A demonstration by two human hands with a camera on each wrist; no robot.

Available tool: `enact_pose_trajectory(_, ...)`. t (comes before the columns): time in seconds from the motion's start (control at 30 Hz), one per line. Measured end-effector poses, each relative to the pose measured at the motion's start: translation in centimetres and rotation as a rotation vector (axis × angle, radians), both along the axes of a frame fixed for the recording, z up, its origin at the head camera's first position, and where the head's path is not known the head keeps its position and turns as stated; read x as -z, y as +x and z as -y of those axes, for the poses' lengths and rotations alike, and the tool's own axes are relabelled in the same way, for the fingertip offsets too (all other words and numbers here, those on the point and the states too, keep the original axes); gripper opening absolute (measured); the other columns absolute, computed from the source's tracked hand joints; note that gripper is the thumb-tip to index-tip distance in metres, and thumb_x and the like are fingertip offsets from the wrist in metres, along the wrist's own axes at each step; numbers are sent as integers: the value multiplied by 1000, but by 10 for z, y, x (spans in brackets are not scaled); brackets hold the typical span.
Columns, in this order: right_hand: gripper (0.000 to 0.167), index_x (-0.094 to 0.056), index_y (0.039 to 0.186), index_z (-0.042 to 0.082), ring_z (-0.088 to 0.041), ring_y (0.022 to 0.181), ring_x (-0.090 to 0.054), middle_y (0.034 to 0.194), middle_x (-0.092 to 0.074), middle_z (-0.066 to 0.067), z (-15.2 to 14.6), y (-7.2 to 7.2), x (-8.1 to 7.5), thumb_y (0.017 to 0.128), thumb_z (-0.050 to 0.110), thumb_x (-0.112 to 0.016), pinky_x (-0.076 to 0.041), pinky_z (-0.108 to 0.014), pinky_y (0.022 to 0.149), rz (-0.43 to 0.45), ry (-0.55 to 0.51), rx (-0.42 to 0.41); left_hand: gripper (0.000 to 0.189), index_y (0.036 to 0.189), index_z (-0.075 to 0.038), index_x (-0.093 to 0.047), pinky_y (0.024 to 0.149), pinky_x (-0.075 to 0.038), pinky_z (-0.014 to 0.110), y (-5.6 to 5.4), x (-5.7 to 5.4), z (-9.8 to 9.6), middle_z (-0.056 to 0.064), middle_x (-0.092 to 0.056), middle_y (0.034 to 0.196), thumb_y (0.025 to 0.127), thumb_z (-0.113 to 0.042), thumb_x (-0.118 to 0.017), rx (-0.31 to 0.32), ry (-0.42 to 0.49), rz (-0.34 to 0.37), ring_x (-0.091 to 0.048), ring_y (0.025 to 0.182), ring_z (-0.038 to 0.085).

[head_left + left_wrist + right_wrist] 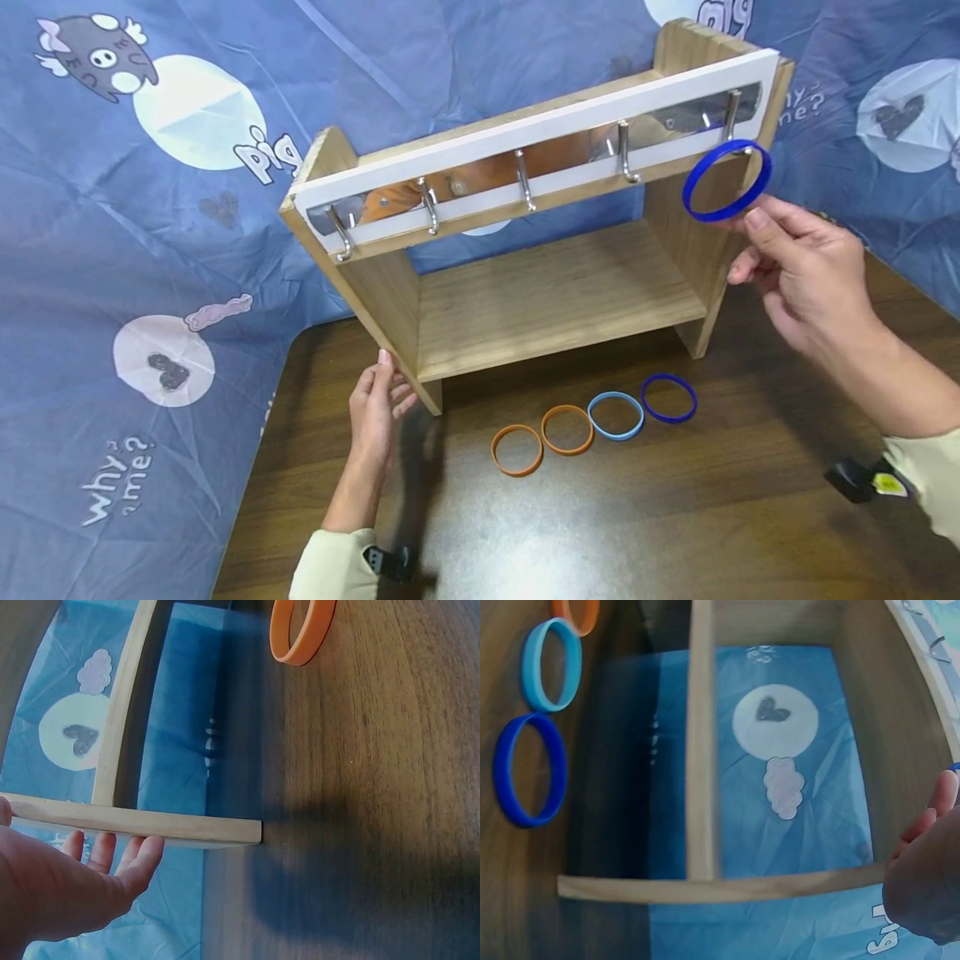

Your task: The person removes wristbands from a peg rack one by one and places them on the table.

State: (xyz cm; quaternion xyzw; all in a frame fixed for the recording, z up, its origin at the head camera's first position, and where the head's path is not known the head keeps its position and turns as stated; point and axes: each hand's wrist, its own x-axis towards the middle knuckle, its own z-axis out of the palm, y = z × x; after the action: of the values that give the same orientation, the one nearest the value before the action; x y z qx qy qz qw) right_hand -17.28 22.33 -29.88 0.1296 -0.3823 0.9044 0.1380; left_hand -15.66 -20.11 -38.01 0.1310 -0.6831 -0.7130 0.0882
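My right hand [813, 258] pinches a dark blue wristband [688, 196] between thumb and fingers, in front of the rightmost hook [731, 112] of a wooden shelf rack [555, 300]. The band's top overlaps the hook's tip; whether it is round the hook I cannot tell. Only a sliver of that band shows in the right wrist view, beside my fingertips. Low on the rack's left side panel, my left hand [378, 408] rests with its fingers against the wood, as the left wrist view [71, 881] also shows. Several silver hooks [523, 179] line the white rail [480, 154].
On the brown table [600, 517], in front of the rack, lie two orange wristbands [517, 474] [567, 452], a light blue one [617, 437] and another dark blue one [670, 419]. Blue patterned cloth [247, 67] hangs behind and left.
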Motion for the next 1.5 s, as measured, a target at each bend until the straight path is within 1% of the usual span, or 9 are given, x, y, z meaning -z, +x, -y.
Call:
enact_pose_trajectory(0.13, 21, -62, 110, -14, -23, 43, -59, 89, -70, -22, 2, -3, -5, 90, -9, -59, -48, -27, 41, 8, -61, 3, 42, 105, -5, -50, 89, -52, 38, 0, 0, 0, 5, -51, 101, 100, -46, -46, 0, 3, 5, -60, 93, 18)
enact_pose_trajectory(0.37, 13, -63, 99, -18, -22, 41, -55, 100, -69, -21, 2, -3, -8, 88, -15, -56, -45, -25, 37, -7, -162, 29, 42, 107, -5, -49, 90, -51, 38, 1, -1, -1, 5, -51, 102, 100, -47, -46, 2, 9, 5, -60, 92, 17)
enact_pose_trajectory(0.63, 15, -62, 101, -19, -23, 39, -53, 91, -69, -24, 1, -1, -12, 89, -16, -54, -43, -26, 36, -24, -197, 40, 44, 109, -4, -49, 90, -51, 38, 1, -1, 0, 6, -51, 102, 100, -47, -46, 9, 1, 1, -59, 93, 18)
enact_pose_trajectory(0.87, 17, -59, 103, -22, -26, 39, -53, 86, -67, -26, -3, 6, -27, 89, -17, -52, -42, -27, 35, -74, -228, 43, 46, 109, -3, -49, 91, -51, 39, 1, -1, 0, 6, -50, 103, 99, -48, -46, 9, -2, 6, -59, 95, 19)
enact_pose_trajectory(0.97, 18, -58, 105, -23, -26, 39, -52, 83, -66, -26, -4, 10, -32, 90, -17, -51, -42, -28, 35, -99, -225, 38, 46, 109, -2, -48, 90, -51, 38, 1, -1, 0, 6, -50, 103, 99, -47, -46, 5, -1, 5, -60, 95, 19)
enact_pose_trajectory(1.1, 19, -57, 106, -24, -26, 40, -52, 91, -67, -28, -4, 15, -33, 90, -20, -48, -43, -28, 36, -123, -207, 24, 45, 108, -3, -49, 89, -52, 38, 1, -1, 1, 5, -50, 102, 99, -47, -46, 2, -3, 3, -60, 94, 18)
enact_pose_trajectory(1.17, 19, -57, 106, -24, -26, 40, -52, 92, -67, -29, -4, 17, -32, 90, -21, -47, -43, -28, 36, -131, -196, 14, 44, 108, -3, -49, 89, -52, 37, 0, 0, 1, 5, -51, 102, 99, -47, -46, 1, -3, 3, -60, 94, 18)
enact_pose_trajectory(1.4, 21, -57, 106, -24, -27, 44, -55, 94, -67, -30, -9, 25, -20, 90, -22, -44, -45, -28, 38, -134, -134, -24, 45, 108, -3, -49, 89, -52, 38, 1, 0, 1, 5, -50, 102, 99, -47, -47, 3, -5, 4, -60, 94, 17)
enact_pose_trajectory(1.5, 22, -57, 107, -24, -26, 45, -57, 90, -67, -30, -14, 27, -14, 91, -22, -42, -47, -28, 39, -124, -93, -49, 45, 108, -3, -49, 90, -51, 39, 1, 0, 1, 5, -51, 102, 99, -47, -47, 5, -3, 5, -60, 94, 18)
